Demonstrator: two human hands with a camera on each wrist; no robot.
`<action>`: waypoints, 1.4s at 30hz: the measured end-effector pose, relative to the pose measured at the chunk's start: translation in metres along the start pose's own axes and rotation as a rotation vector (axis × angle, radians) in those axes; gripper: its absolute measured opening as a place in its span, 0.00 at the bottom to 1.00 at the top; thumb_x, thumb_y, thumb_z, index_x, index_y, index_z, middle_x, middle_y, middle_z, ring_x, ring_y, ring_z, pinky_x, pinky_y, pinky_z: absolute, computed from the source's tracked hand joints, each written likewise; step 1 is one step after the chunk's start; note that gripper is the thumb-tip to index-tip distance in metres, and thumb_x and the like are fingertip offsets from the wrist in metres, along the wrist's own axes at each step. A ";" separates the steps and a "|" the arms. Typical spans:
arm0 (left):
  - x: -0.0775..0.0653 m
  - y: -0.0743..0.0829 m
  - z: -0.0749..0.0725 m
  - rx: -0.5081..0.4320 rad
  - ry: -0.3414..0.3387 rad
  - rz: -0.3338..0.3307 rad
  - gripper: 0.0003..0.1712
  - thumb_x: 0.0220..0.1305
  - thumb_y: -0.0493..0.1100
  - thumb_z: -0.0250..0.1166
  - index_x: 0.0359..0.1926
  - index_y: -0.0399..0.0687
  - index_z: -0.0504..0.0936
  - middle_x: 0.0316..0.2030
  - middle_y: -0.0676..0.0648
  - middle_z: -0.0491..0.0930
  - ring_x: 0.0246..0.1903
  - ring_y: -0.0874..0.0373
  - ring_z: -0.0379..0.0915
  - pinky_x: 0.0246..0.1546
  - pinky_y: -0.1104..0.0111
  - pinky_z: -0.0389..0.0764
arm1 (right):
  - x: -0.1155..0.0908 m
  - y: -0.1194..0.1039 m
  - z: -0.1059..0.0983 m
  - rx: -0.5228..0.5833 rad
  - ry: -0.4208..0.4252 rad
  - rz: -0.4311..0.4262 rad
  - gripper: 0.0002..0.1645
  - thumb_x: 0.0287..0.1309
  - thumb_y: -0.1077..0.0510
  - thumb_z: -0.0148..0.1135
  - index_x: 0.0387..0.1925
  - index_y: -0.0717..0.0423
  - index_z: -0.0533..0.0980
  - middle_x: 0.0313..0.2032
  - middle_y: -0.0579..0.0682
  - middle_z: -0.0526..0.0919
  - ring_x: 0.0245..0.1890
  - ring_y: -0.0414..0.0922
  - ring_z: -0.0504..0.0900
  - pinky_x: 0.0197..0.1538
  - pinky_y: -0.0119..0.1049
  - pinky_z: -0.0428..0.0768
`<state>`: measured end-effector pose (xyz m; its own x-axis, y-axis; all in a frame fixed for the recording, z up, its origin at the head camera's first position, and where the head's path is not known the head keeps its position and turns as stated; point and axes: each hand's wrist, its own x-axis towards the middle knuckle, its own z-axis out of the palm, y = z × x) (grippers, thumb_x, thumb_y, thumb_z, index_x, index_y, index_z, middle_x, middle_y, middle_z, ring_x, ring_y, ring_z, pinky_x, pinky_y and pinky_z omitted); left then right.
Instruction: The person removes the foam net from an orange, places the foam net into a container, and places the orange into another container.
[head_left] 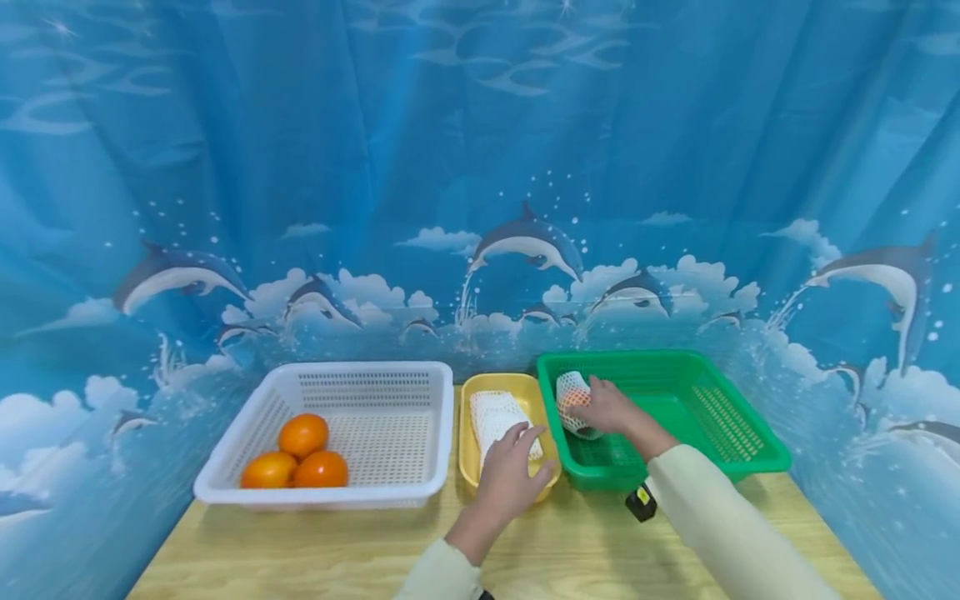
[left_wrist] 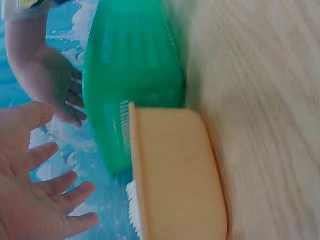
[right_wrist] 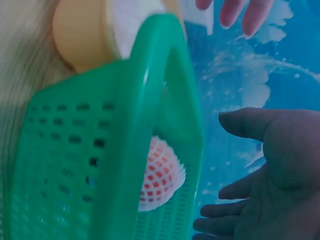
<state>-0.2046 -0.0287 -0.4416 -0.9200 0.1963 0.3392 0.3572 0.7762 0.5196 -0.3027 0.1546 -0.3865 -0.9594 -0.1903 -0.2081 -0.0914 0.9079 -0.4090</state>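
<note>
An orange in a white foam net (head_left: 576, 403) lies in the left end of the green basket (head_left: 675, 475). My right hand (head_left: 609, 408) is right over it in the head view. In the right wrist view, that hand's fingers are spread and apart from the netted orange (right_wrist: 161, 175). My left hand (head_left: 510, 477) is held over the front of the yellow tray (head_left: 467, 442), fingers apart and nothing in them. White foam nets (head_left: 495, 417) lie in this tray, partly hidden behind the left hand.
On the left stands a white basket (head_left: 393, 492) with three oranges (head_left: 303, 436) at its left side. The yellow tray sits between the two baskets on a wooden table (head_left: 300, 550). A blue dolphin-print curtain (head_left: 480, 167) hangs behind.
</note>
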 end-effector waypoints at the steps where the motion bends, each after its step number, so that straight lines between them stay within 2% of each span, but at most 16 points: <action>1: 0.001 0.002 0.003 0.005 -0.005 0.011 0.29 0.58 0.55 0.60 0.59 0.53 0.69 0.57 0.43 0.68 0.55 0.49 0.66 0.55 0.49 0.65 | 0.003 0.002 0.000 -0.021 -0.008 0.013 0.49 0.61 0.44 0.51 0.65 0.73 0.42 0.64 0.74 0.46 0.62 0.68 0.51 0.58 0.62 0.60; 6: 0.002 0.010 0.014 0.024 -0.044 0.010 0.29 0.59 0.57 0.58 0.59 0.55 0.69 0.58 0.45 0.69 0.57 0.51 0.65 0.56 0.46 0.64 | 0.016 0.004 -0.003 -0.103 -0.065 0.076 0.47 0.61 0.46 0.51 0.64 0.76 0.44 0.63 0.75 0.49 0.61 0.68 0.54 0.57 0.60 0.63; 12: 0.002 0.014 0.022 0.021 -0.085 -0.012 0.26 0.60 0.57 0.58 0.58 0.56 0.71 0.57 0.46 0.70 0.58 0.53 0.64 0.58 0.46 0.62 | 0.027 0.006 -0.004 -0.071 -0.139 0.112 0.45 0.61 0.47 0.51 0.64 0.76 0.45 0.62 0.75 0.51 0.60 0.68 0.57 0.56 0.59 0.65; 20: 0.006 0.018 0.029 0.045 -0.067 0.001 0.26 0.60 0.57 0.57 0.58 0.59 0.71 0.58 0.48 0.69 0.59 0.55 0.63 0.58 0.46 0.61 | 0.042 0.013 0.002 -0.050 -0.157 0.143 0.44 0.62 0.48 0.50 0.65 0.74 0.45 0.63 0.73 0.51 0.61 0.66 0.55 0.58 0.58 0.63; 25: 0.006 0.019 0.031 0.054 -0.049 -0.015 0.23 0.59 0.57 0.58 0.55 0.58 0.74 0.57 0.48 0.70 0.57 0.53 0.65 0.58 0.46 0.61 | 0.046 0.018 0.008 -0.013 -0.170 0.134 0.44 0.62 0.49 0.49 0.65 0.74 0.44 0.64 0.72 0.50 0.62 0.66 0.55 0.59 0.57 0.62; 31: 0.005 0.021 0.031 0.054 -0.071 -0.039 0.23 0.59 0.58 0.58 0.55 0.60 0.74 0.58 0.48 0.70 0.57 0.51 0.65 0.58 0.45 0.59 | 0.047 0.026 0.010 0.064 -0.206 0.048 0.42 0.62 0.50 0.49 0.65 0.73 0.45 0.64 0.71 0.51 0.62 0.66 0.54 0.59 0.59 0.60; 37: 0.005 0.022 0.029 0.060 -0.092 -0.045 0.23 0.60 0.60 0.56 0.55 0.61 0.74 0.58 0.48 0.70 0.57 0.52 0.65 0.57 0.44 0.60 | 0.047 0.031 0.009 0.104 -0.175 0.051 0.42 0.61 0.50 0.52 0.64 0.72 0.48 0.61 0.71 0.55 0.60 0.65 0.57 0.56 0.58 0.65; 42: 0.006 0.022 0.028 0.046 -0.091 -0.047 0.23 0.60 0.59 0.56 0.54 0.60 0.74 0.57 0.48 0.71 0.56 0.52 0.66 0.57 0.43 0.60 | 0.047 0.032 0.009 0.072 -0.141 0.093 0.48 0.58 0.49 0.56 0.64 0.74 0.44 0.59 0.72 0.58 0.58 0.66 0.60 0.54 0.57 0.67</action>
<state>-0.2064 0.0059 -0.4499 -0.9472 0.2111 0.2415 0.3075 0.8120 0.4961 -0.3481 0.1709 -0.4171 -0.9156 -0.1618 -0.3680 0.0201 0.8959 -0.4439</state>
